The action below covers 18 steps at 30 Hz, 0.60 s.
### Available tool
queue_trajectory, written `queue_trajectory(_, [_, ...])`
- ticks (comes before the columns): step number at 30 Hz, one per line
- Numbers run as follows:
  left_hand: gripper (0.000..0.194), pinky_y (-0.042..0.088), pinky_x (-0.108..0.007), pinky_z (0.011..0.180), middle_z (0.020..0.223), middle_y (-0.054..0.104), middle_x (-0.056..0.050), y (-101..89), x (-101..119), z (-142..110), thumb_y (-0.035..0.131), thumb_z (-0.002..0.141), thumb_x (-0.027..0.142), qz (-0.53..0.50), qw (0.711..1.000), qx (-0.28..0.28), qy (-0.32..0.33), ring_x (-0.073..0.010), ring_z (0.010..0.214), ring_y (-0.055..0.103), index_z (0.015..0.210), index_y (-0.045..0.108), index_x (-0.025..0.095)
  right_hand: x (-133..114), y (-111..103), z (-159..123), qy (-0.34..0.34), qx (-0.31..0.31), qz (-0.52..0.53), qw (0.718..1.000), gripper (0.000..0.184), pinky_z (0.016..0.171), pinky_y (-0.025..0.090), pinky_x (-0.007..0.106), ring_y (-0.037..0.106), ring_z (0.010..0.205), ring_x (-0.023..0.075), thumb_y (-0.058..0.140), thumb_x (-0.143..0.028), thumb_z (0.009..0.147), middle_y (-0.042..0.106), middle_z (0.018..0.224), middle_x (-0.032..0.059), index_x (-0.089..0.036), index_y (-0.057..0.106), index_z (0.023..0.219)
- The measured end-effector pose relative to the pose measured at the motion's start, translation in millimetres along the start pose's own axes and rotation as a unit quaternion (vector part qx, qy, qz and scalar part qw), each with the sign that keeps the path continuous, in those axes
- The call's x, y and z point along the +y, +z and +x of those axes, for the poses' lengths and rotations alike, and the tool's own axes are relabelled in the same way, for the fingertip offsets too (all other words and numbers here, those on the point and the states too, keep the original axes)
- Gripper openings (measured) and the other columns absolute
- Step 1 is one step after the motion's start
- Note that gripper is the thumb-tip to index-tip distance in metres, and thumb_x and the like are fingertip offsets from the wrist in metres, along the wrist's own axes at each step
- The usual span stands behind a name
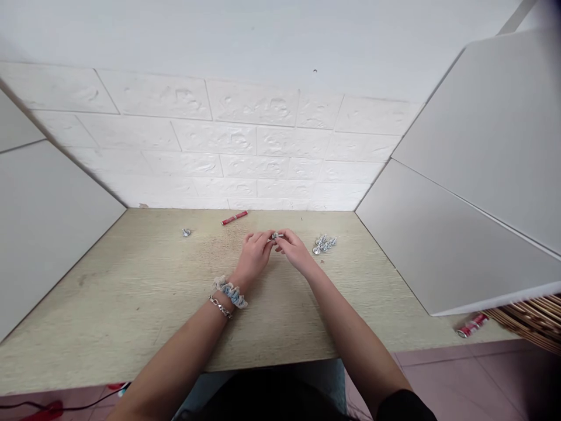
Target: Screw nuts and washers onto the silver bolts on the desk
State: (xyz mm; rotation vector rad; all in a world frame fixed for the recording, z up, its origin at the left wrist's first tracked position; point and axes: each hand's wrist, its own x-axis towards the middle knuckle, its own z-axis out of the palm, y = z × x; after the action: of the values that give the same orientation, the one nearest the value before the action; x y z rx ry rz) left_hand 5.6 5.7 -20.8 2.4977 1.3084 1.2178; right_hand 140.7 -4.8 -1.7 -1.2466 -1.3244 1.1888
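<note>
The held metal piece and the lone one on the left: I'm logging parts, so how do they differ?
The held metal piece is gripped by the left hand and right hand; the lone metal piece lies on the tabletop, untouched. The hands partly cover the held metal piece, while the lone metal piece shows uncovered. Both look small and silvery.

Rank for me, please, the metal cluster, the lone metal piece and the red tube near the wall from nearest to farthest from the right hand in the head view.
1. Metal cluster: just right of the right hand.
2. Red tube: left of the hand, near the wall.
3. Lone metal piece: farther left.
</note>
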Motion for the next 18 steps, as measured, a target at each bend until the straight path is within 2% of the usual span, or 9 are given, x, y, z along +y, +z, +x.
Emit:
queue_trajectory(3, [0.025,0.032,-0.035,0.090,0.105,0.063,-0.007,0.0,1,0,0.039,0.089,0.025,-0.001,1.000,-0.002,0.003,-0.0152,0.095,0.057,0.111,0.050,0.019,0,-1,0,0.000,0.022,0.003,1.000,0.032,0.071,0.042,0.027,0.054,0.074,0.0107,0.051,-0.030,0.069,0.055,0.088,-0.0010,-0.023,0.044,0.099])
queue_trajectory(6, [0.025,0.033,-0.035,0.089,0.104,0.064,-0.007,-0.2,1,1,0.040,0.089,0.026,-0.006,1.000,0.006,0.005,-0.0153,0.093,0.058,0.110,0.051,0.019,-1,-5,0,-0.004,0.061,-0.032,0.998,0.049,0.076,0.041,0.030,0.054,0.080,0.0134,0.055,-0.035,0.069,0.054,0.097,0.0028,-0.024,0.037,0.113])
queue_trajectory(9, [0.024,0.035,-0.035,0.087,0.100,0.065,-0.006,0.4,0,1,0.043,0.088,0.027,-0.010,1.000,0.013,0.000,-0.0153,0.090,0.059,0.108,0.052,0.019,-6,-14,-1,-0.042,0.151,-0.078,0.985,0.056,0.081,0.039,0.033,0.052,0.087,0.0158,0.054,-0.043,0.071,0.053,0.104,0.0065,-0.022,0.035,0.120])
queue_trajectory(11, [0.023,0.037,-0.034,0.086,0.098,0.065,-0.006,1.2,-1,2,0.044,0.087,0.027,-0.013,1.000,0.016,-0.009,-0.0155,0.089,0.059,0.106,0.054,0.018,-15,-22,-3,-0.098,0.228,-0.081,0.965,0.052,0.084,0.038,0.033,0.051,0.090,0.0160,0.051,-0.045,0.074,0.053,0.105,0.0067,-0.022,0.038,0.119])
queue_trajectory(14, [0.023,0.040,-0.034,0.084,0.094,0.066,-0.006,2.3,-3,2,0.047,0.086,0.027,-0.023,0.999,0.021,-0.028,-0.0162,0.087,0.060,0.104,0.056,0.017,-45,-41,-15,-0.178,0.302,-0.032,0.936,0.035,0.085,0.039,0.034,0.052,0.091,0.0148,0.044,-0.044,0.080,0.056,0.100,0.0043,-0.020,0.049,0.105])
queue_trajectory(16, [0.024,0.042,-0.033,0.083,0.093,0.066,-0.007,2.7,-5,3,0.048,0.085,0.027,-0.036,0.998,0.021,-0.038,-0.0162,0.086,0.060,0.104,0.056,0.016,-78,-57,-32,-0.210,0.290,-0.036,0.933,0.026,0.086,0.039,0.035,0.054,0.088,0.0146,0.046,-0.040,0.080,0.059,0.091,0.0030,-0.018,0.058,0.088])
queue_trajectory(18, [0.024,0.044,-0.031,0.081,0.093,0.066,-0.007,2.7,-5,3,0.048,0.085,0.028,-0.053,0.998,0.021,-0.041,-0.0160,0.086,0.060,0.104,0.057,0.016,-116,-73,-56,-0.272,0.271,-0.038,0.923,0.017,0.085,0.040,0.035,0.056,0.084,0.0135,0.052,-0.031,0.079,0.061,0.087,0.0025,-0.018,0.060,0.083])
